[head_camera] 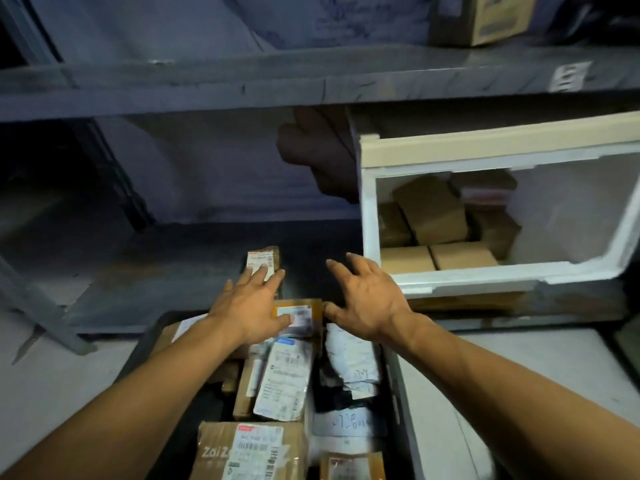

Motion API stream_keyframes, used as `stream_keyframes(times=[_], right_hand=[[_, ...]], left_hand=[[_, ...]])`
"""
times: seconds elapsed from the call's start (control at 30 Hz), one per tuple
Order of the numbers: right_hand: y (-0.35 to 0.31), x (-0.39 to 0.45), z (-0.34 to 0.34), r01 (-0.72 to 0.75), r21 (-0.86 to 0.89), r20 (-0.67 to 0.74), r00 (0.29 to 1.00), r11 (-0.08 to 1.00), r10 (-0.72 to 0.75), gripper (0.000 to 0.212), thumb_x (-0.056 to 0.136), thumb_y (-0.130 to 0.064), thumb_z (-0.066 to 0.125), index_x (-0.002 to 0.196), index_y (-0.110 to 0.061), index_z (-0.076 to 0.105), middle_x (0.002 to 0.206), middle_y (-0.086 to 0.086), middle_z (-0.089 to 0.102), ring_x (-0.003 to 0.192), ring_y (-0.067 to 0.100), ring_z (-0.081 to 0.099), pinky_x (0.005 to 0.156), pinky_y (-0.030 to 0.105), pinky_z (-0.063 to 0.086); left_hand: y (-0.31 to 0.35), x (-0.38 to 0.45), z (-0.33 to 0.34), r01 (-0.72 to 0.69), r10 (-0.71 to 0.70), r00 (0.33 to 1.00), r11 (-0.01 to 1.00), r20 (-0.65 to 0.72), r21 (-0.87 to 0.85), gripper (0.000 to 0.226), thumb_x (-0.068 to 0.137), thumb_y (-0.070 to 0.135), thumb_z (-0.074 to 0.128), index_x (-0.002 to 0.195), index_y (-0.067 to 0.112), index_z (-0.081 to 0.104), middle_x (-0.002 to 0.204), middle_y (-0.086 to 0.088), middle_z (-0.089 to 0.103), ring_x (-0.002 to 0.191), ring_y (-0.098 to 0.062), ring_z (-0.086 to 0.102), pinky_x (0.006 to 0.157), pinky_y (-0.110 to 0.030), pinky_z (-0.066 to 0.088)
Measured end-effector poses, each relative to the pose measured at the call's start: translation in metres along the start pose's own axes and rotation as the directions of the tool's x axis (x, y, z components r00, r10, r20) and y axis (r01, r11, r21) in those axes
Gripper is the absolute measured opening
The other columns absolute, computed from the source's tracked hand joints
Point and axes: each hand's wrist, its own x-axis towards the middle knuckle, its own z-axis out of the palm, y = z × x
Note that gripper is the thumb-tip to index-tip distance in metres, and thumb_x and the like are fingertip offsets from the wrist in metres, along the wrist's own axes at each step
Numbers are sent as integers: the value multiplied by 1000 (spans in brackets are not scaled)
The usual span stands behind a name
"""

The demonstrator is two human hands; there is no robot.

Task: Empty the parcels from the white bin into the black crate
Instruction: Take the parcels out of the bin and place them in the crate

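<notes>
The white bin [370, 216] lies tilted on the low shelf at the right, its opening facing me, with several brown cardboard parcels [431, 209] inside. The black crate [162, 327] stands on the floor below me, piled with labelled boxes and grey mailer bags. My left hand [249, 306] reaches over the crate's far end, fingers spread, touching a small labelled box [263, 261] with its fingertips while the thumb lies on an orange-brown parcel [301, 313]. My right hand [363, 299] hovers open beside it, fingers spread, holding nothing, just left of the bin.
A grey metal shelf board [311, 81] runs across above the bin, with a cardboard box [485, 19] on top at the right. A dark bundle [318, 154] sits behind the bin. A shelf leg [41, 306] slants at the left. Pale floor lies either side.
</notes>
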Motion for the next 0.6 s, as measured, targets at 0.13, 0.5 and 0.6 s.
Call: stream_keyframes(times=[0.13,0.5,0.6], right_hand=[[34,-32,-20,1,-22,-54,999,1000,-3,80,94,-53,53,160,-27,18,165,12,21,151,30,17,122,43,24],[126,-89,-55,-153,-12,-116,982,988,150,75,94,-52,52,159,-28,22,166,11,20,153,31,15,123,46,24],[147,-96,-61,-182,-23,-120,977,983,178,74,94,-50,53,158,-27,24,165,11,23,152,31,17,122,47,24]], left_hand=[[58,-3,-13,-94,94,995,996,-29,-7,94,89,66,54,161,31,5,169,-3,5,155,-25,8,124,-48,19],[184,-17,-41,-317,315,940,948,-133,0,72,95,52,57,156,26,29,156,1,40,139,-22,43,107,-37,43],[206,-7,-44,-337,330,930,941,-164,-14,66,95,46,58,152,24,34,151,0,45,134,-23,48,104,-37,46]])
